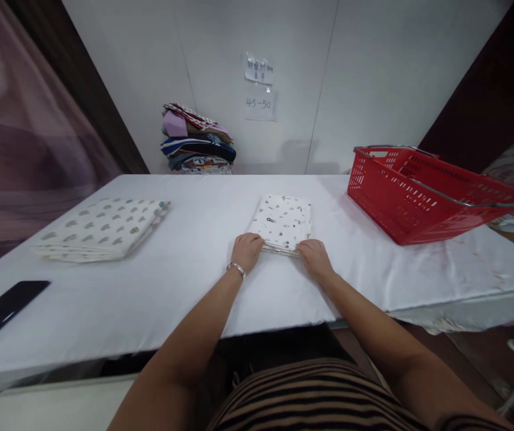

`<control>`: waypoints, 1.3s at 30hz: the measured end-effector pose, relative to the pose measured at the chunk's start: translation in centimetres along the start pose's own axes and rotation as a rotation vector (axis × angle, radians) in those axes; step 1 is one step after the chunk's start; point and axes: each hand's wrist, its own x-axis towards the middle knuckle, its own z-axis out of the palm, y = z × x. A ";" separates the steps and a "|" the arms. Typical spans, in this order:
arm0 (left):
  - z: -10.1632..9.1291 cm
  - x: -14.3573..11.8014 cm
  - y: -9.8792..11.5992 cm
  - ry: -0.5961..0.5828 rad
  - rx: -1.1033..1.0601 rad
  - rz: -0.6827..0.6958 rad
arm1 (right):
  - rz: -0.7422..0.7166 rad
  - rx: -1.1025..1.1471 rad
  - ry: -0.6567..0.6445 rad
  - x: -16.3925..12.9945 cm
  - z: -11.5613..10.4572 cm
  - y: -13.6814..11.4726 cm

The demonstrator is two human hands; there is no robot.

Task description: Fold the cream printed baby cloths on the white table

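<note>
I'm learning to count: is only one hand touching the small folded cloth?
No, the left hand and right hand hold the small folded cloth by its near corners.

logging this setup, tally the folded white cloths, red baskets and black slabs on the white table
Folded white cloth with large grey prints, folded white cloth with small dark prints: 2
Red perforated plastic basket: 1
Black flat rectangular slab: 1
Total: 4

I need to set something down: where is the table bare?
Bare: between the larger folded cloth and the left hand; between the right hand and the red basket. Crowded: the middle, with both hands on the smaller folded cloth.
</note>
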 end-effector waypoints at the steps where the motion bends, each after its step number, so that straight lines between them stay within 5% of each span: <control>1: 0.0 0.0 0.0 -0.002 -0.001 0.000 | -0.011 0.001 -0.008 -0.1 0.0 0.0; 39: -0.6 1.0 1.0 -0.078 -0.033 -0.001 | -0.027 -0.065 -0.016 1.3 0.0 0.3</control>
